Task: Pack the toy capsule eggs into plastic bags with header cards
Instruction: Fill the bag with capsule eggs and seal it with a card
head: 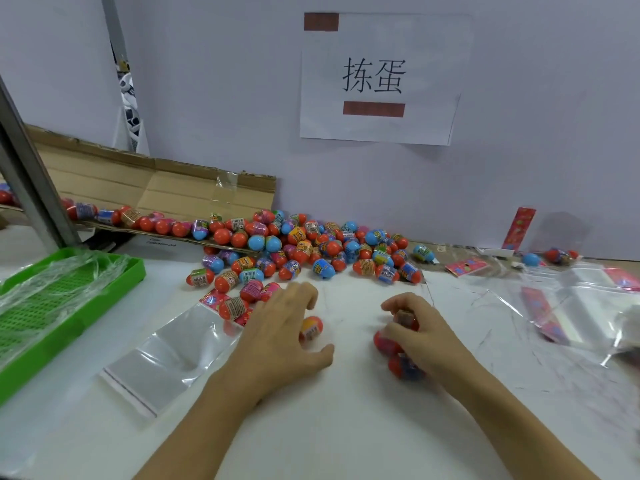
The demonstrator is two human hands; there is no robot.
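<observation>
So we've got a white table [346,427] with a big pile of capsule eggs [311,244], red and blue, heaped against the back wall and spilling out of a flattened cardboard box [156,188] on the left. The green tray [69,306] at far left only has crumpled clear film in it as far as we can tell. A clear plastic bag [173,351] with a red header card [211,301] lies flat just left of our left hand [277,337], with a few eggs sitting on its card end. More bags with cards [568,313] are stacked at right. Our left hand is palm down, fingers spread and relaxed, arched over an orange egg [310,328]. Our right hand [422,334] has its fingers curled around several red eggs [398,355], resting on the table.
</observation>
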